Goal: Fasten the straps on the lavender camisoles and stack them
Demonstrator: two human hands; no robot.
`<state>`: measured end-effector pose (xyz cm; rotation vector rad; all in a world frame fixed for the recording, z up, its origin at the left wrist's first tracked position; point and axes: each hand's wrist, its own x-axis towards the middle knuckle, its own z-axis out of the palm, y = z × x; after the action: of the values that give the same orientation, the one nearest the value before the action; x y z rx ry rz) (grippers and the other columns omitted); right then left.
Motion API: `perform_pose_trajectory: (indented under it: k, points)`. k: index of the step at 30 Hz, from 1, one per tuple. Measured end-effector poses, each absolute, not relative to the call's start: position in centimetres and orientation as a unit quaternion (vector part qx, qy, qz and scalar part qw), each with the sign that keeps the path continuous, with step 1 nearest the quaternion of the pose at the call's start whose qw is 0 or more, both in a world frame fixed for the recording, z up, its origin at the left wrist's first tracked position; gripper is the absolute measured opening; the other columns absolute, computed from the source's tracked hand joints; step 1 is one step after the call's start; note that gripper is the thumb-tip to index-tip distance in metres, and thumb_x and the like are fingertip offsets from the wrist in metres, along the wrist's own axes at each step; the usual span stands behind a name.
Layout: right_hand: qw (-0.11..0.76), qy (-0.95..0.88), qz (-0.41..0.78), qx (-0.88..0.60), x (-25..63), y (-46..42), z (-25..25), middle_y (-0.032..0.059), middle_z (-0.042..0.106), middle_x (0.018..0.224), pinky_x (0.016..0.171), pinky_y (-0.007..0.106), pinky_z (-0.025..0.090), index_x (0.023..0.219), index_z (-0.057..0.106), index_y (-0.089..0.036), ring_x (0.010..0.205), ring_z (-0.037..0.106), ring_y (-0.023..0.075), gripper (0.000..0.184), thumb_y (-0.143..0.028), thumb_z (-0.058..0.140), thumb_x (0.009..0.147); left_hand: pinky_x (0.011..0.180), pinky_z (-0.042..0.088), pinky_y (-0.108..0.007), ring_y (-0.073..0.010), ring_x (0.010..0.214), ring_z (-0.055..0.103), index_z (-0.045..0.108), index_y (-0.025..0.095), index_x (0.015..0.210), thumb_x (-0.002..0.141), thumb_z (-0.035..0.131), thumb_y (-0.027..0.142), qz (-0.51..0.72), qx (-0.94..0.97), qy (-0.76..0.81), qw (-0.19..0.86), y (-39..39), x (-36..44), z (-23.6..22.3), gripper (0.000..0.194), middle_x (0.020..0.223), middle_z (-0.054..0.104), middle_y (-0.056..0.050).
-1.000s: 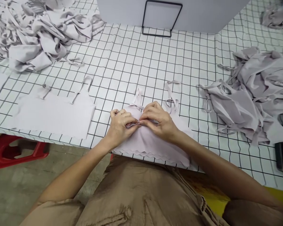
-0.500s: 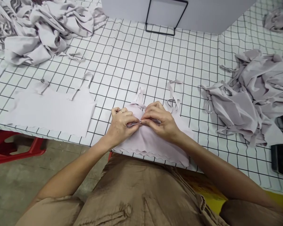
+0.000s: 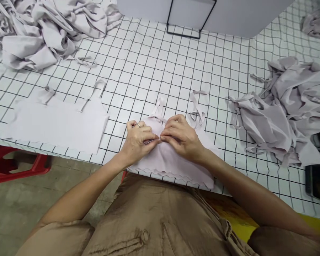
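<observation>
A pale pink camisole [image 3: 173, 163] with thin straps lies at the table's front edge, its wavy hem towards me. My left hand [image 3: 140, 140], a ring on one finger, pinches a fold of its upper front between thumb and forefinger. Right beside it, my right hand [image 3: 182, 137] pinches the same fabric, and the fingertips of both hands nearly meet. Whether something small is held between the fingertips is too fine to make out. One strap [image 3: 158, 108] lies just beyond my left hand, another [image 3: 198, 108] beyond my right.
To the left a second camisole [image 3: 58, 122] lies flat. Heaps of similar garments sit at the back left [image 3: 48, 32] and on the right [image 3: 285, 110]. A black wire frame [image 3: 184, 34] stands at the back against a pale panel [image 3: 234, 17]. A red stool [image 3: 18, 165] is below the left edge.
Both hands keep their pinch on the camisole, with hardly any movement of the fingers. The whole view has shifted slightly.
</observation>
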<state>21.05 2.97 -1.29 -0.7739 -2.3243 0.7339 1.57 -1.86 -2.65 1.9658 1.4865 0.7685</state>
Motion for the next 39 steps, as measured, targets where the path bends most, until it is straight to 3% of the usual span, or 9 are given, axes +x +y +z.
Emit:
perform_pose_trajectory:
  k: [5,10,14,17,21,25,28,34,39]
  points:
    - [0.268,-0.902,0.223,-0.257,21.2,3.1,-1.3,0.0069,0.062,0.078,0.084,0.048,0.041,0.083,0.064,-0.020,0.094,0.051,0.0254,0.019,-0.016,0.053,0.097,0.094,0.024,-0.043,-0.0167,0.070,0.049,0.074,0.025,0.067,0.090,0.067,0.034,0.314,0.733,0.538,0.274,-2.0,1.5,-2.7,0.025,0.056,0.053,0.003]
    - [0.161,-0.943,0.187,-0.222,21.8,3.4,-0.5,0.0059,0.057,0.075,0.095,0.057,0.036,0.076,0.061,-0.020,0.094,0.047,0.0244,0.034,-0.009,0.038,0.100,0.094,0.025,-0.043,-0.0179,0.071,0.048,0.073,0.025,0.066,0.089,0.068,0.032,0.301,0.736,0.533,0.288,-1.9,1.3,-2.7,0.025,0.055,0.051,0.003]
    - [0.111,-0.944,0.253,-0.183,21.7,6.8,0.8,0.0013,0.053,0.068,0.103,0.064,0.030,0.075,0.066,-0.021,0.084,0.048,0.0203,0.028,-0.024,0.053,0.100,0.092,0.025,-0.043,-0.0188,0.073,0.051,0.074,0.024,0.073,0.088,0.070,0.036,0.293,0.742,0.525,0.295,-1.7,1.2,-2.8,0.020,0.060,0.057,0.002]
    - [0.113,-0.929,0.302,-0.184,20.8,11.1,1.6,-0.0004,0.051,0.064,0.103,0.061,0.034,0.073,0.070,-0.022,0.077,0.048,0.0179,0.030,-0.039,0.061,0.096,0.091,0.027,-0.042,-0.0201,0.077,0.054,0.071,0.023,0.076,0.085,0.075,0.036,0.291,0.745,0.533,0.277,-1.7,1.3,-2.9,0.016,0.066,0.064,0.001]
    - [0.119,-0.906,0.330,-0.238,19.1,15.1,2.4,0.0001,0.052,0.061,0.097,0.054,0.039,0.070,0.072,-0.022,0.081,0.052,0.0190,0.036,-0.038,0.055,0.098,0.091,0.029,-0.041,-0.0198,0.075,0.056,0.069,0.023,0.081,0.081,0.081,0.035,0.275,0.756,0.543,0.240,-1.8,1.2,-3.0,0.016,0.064,0.063,0.003]
    - [0.177,-0.828,0.437,-0.303,20.7,16.0,2.9,0.0041,0.070,0.093,0.086,0.040,0.046,0.092,0.075,-0.021,0.093,0.060,0.0197,0.020,-0.037,0.063,0.091,0.094,0.032,-0.044,-0.0225,0.086,0.060,0.070,0.022,0.101,0.083,0.079,0.036,0.278,0.750,0.576,0.167,-2.0,-0.1,-1.8,0.024,0.085,0.067,-0.002]
    - [0.238,-0.778,0.399,-0.422,25.1,15.9,3.6,0.0068,0.071,0.100,0.081,0.037,0.047,0.089,0.074,-0.019,0.092,0.062,0.0198,0.016,-0.032,0.065,0.086,0.093,0.036,-0.045,-0.0260,0.098,0.060,0.069,0.023,0.112,0.087,0.074,0.037,0.322,0.729,0.592,0.119,-1.8,-1.2,0.0,0.029,0.100,0.066,-0.006]
    - [0.131,-0.777,0.299,-0.539,29.0,14.3,2.9,0.0070,0.071,0.085,0.086,0.044,0.045,0.068,0.067,-0.020,0.096,0.059,0.0273,0.021,-0.038,0.073,0.078,0.087,0.046,-0.040,-0.0219,0.093,0.063,0.072,0.024,0.103,0.089,0.069,0.033,0.342,0.732,0.514,0.289,1.9,1.8,3.0,0.017,0.093,0.068,-0.004]
    - [0.151,-0.770,0.263,-0.562,26.8,13.4,1.8,0.0050,0.068,0.074,0.091,0.047,0.043,0.059,0.057,-0.019,0.103,0.057,0.0292,0.021,-0.018,0.074,0.071,0.080,0.049,-0.036,-0.0195,0.086,0.064,0.075,0.019,0.093,0.081,0.074,0.031,0.283,0.646,0.502,0.500,6.0,6.7,3.3,0.017,0.095,0.072,-0.007]
